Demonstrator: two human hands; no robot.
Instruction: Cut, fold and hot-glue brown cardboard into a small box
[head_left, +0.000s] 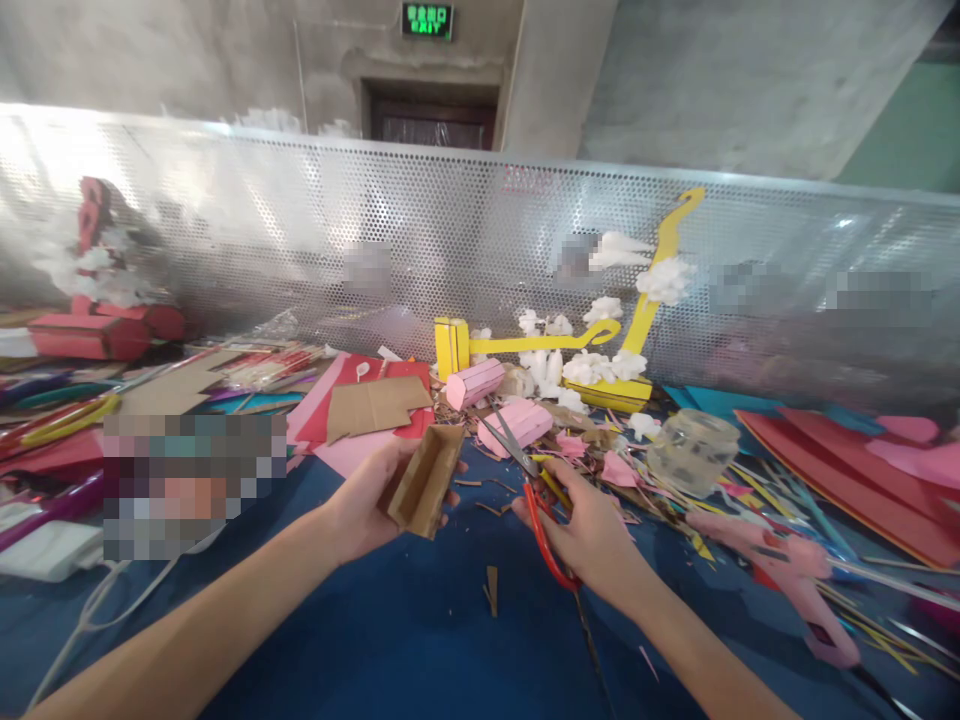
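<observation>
The left hand (pixel 367 505) grips the cardboard box (pixel 429 480), held up near the middle of the view above the blue counter (pixel 360 655); the fingers are bent around it, parted only by its width, with thumb on one side and fingertips showing on the other; the box is a narrow trough, its open face turned up, its long axis running from one o'clock to seven o'clock; the right hand (pixel 592 525), at four o'clock from the box and apart from it, has its fingers curled round the handles of the scissors (pixel 531 475); the blades point to eleven o'clock, the red loop towards five; beyond the blades lies a pink block (pixel 521 428); a brown scrap (pixel 492 590) lies on the counter at five o'clock from the box, a cardboard sheet (pixel 379 405) at eleven; from the right hand, the clear jar (pixel 694 450) stands at two o'clock, the pink glue gun (pixel 787 570) between three and four.
</observation>
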